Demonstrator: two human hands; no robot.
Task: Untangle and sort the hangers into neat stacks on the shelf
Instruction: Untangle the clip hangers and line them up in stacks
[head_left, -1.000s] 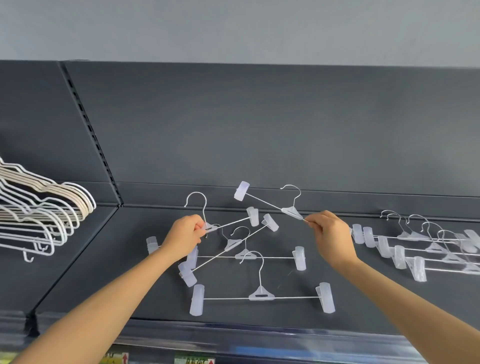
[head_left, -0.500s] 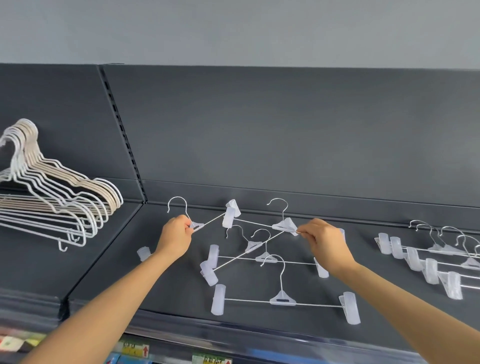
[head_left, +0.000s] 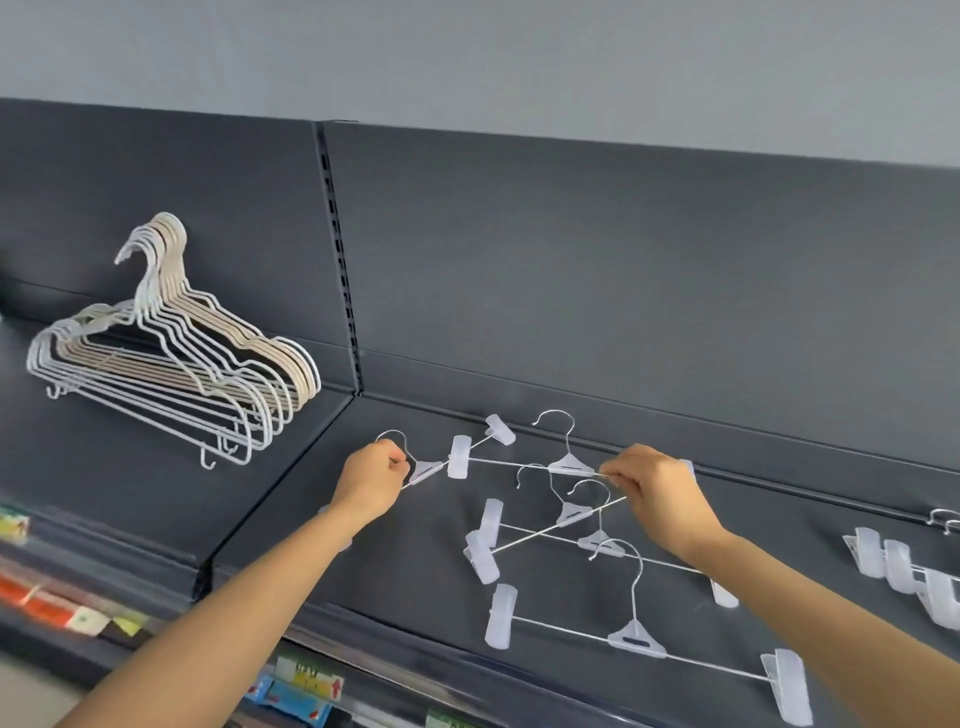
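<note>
Dark grey shelf (head_left: 415, 571), two bays parted by a slotted upright (head_left: 340, 260) and a seam in the deck. Its front lip (head_left: 363, 621) runs from lower left to lower right, with price labels (head_left: 306, 675) below. The back panel (head_left: 571, 286) rises directly behind the work. Open deck lies between the left hand and the front lip, and between the loose pile and the sorted row at the right edge. Left hand (head_left: 371, 486): fingers curled and pinching the neck of a clip hanger (head_left: 428, 470) just beside its hook; its rod runs up and right to a clip near the back panel. Right hand (head_left: 657, 493): fingertips pinching the rod of a second clip hanger (head_left: 570, 465) just right of its triangular hub. The hands are well apart, both near the back of the right bay. Against the earlier frames, both grips are kept. The second hanger, steeply tilted a second ago, now lies nearly level, with its left clip crossing the first hanger's rod. The view has also swung left, so the left bay shows in full. Left bay holds one nested stack of white and beige wire hangers (head_left: 171, 358), leaning on the back panel. Right bay holds three tangled clip hangers (head_left: 574, 514) beneath the right hand, one front hanger (head_left: 636, 639) lying apart near the lip, and a sorted row of clip hangers (head_left: 904, 566), cut by the frame.
</note>
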